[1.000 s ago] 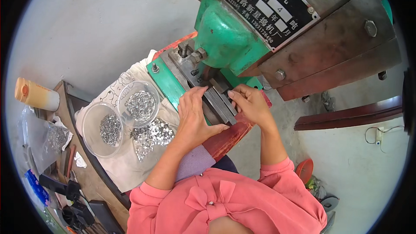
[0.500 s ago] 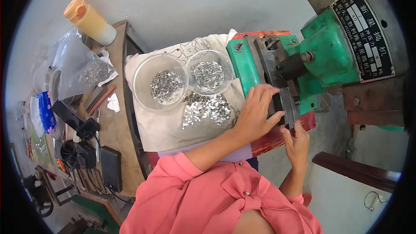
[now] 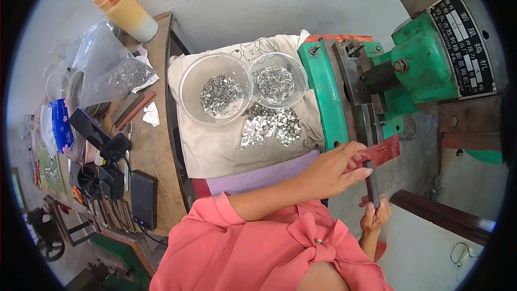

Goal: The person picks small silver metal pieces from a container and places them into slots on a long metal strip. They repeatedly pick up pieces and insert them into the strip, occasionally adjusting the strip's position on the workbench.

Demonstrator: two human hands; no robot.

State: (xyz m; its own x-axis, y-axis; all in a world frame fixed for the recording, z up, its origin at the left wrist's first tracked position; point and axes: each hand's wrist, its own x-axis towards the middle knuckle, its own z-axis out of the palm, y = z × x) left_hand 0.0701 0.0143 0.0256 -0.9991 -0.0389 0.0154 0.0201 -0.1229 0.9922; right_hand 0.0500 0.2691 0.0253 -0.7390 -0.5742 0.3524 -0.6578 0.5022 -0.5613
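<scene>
A narrow dark metal bar (image 3: 373, 187) is out in front of the green press (image 3: 323, 102), at the near end of its bed. My right hand (image 3: 377, 214) grips the bar's lower end between thumb and fingers. My left hand (image 3: 339, 168) is closed at its upper end, with the thumb lying across the bar and the fingertips partly hidden. On the press bed, the dark steel die block (image 3: 353, 75) sits beneath the ram (image 3: 377, 78). To the left of my left hand, small shiny metal pieces (image 3: 272, 126) lie heaped on a beige cloth (image 3: 215, 156).
Two clear round tubs, a larger one (image 3: 186, 97) and a smaller one (image 3: 304, 75), hold small metal parts on the cloth. At left, a wooden table (image 3: 161, 156) carries a yellow bottle (image 3: 126, 11), plastic bags (image 3: 97, 70), a black power bank (image 3: 144, 199) and tools. A dark beam (image 3: 439, 210) stands at right.
Both hands have moved toward me, away from the die, and the bar has come out of the press with them. The left hand has closed from a spread pose. The whole view has shifted slightly.
</scene>
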